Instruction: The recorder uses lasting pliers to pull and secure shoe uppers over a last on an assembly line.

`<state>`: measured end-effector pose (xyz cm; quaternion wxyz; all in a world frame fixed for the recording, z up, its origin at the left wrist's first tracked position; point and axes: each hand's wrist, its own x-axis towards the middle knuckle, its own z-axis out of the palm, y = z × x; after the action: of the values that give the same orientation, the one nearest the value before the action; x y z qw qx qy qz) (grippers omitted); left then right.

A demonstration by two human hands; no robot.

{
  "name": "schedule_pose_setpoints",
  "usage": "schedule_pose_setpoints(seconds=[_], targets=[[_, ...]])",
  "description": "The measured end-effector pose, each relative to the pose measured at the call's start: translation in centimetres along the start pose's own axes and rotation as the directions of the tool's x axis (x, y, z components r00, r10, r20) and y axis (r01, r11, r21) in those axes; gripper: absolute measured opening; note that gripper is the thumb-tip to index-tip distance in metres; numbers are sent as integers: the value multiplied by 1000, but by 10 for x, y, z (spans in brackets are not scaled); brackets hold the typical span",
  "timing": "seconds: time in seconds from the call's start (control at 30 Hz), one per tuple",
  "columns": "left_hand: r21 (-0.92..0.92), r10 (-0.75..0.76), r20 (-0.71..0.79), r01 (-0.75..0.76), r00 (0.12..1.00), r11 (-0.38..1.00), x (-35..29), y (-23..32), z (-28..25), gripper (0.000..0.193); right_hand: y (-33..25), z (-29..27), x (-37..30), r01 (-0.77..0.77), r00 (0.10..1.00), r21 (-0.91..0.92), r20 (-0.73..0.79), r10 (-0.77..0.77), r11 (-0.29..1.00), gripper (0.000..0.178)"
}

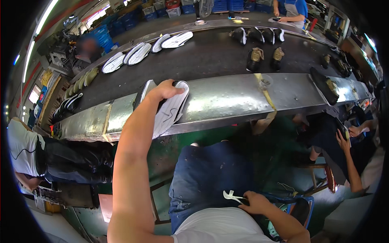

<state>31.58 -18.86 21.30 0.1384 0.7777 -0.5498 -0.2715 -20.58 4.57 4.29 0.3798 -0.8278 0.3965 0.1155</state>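
Holding the far end of a white-soled shoe [173, 107], the left hand [165, 90] has its thumb on the pale bottom, so most of the shoe sticks out below the grip, toward the person, past the front edge of the shiny metal ledge [227, 95]. Just left of it, the arm [133, 150] partly hides another shoe [146, 90]. By the blue trousers [206, 174], the right hand [257, 202] wraps around the handle end of pincers [231, 196], their pale head poking out leftward, well apart from both shoes.
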Motion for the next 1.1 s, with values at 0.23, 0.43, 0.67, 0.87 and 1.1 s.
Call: schedule_pose_setpoints(seconds=[0.23,0.43,0.67,0.87,1.1], targets=[[-697,307,-290,-419,907,582,-166,7,121,92,35,-7,-7,7,995,980,12,-94,198,42],[-917,317,-73,-189,945,350,-236,-17,263,82,-36,-58,-5,-55,998,787,26,56,614,30],[-823,364,-81,-268,928,500,-237,-20,260,60,-62,-49,21,164,980,745,-45,-196,647,32],[-786,345,-21,-229,938,575,-241,-19,253,55,-78,-89,32,-58,941,891,199,-273,450,33],[-811,222,-78,-191,972,553,-227,-18,257,48,-77,-87,65,-68,949,793,239,-207,605,20]])
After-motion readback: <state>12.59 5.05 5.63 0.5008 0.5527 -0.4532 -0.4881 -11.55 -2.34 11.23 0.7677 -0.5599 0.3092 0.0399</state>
